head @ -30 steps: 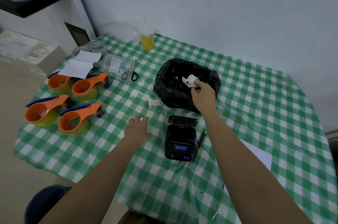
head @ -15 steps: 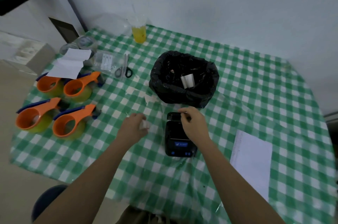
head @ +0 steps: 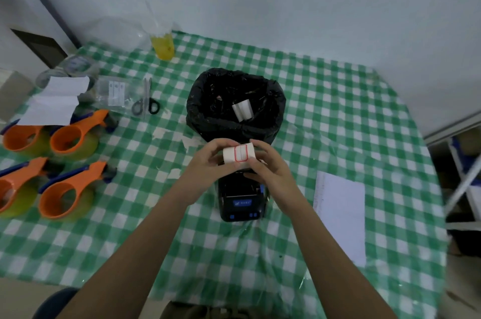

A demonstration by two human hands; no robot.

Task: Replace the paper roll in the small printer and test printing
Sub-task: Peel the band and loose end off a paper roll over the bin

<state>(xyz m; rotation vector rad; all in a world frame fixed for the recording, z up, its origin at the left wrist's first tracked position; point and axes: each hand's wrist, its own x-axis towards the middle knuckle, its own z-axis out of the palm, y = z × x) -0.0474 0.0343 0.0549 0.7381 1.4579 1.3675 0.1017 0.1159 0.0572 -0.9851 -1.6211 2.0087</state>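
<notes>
A small black printer (head: 240, 201) with blue buttons sits on the green checked tablecloth, its back end hidden behind my hands. Above it I hold a white paper roll (head: 238, 153) bearing a red-outlined label. My left hand (head: 208, 162) grips the roll's left end and my right hand (head: 268, 167) grips its right end. Behind the printer stands a bin lined with a black bag (head: 208, 100); a used white roll core (head: 242, 110) lies inside it.
Several orange tape dispensers (head: 70, 188) sit at the left. Scissors (head: 145, 105), plastic bags, a folded white paper (head: 54, 100) and a yellow drink cup (head: 162, 45) lie at the back left. A white notepad (head: 341, 214) lies right of the printer. A wall is behind.
My right hand dropped the used core into the bin and came back to the printer. My left hand brought the new roll up from the table. Both hands now hold it over the printer.
</notes>
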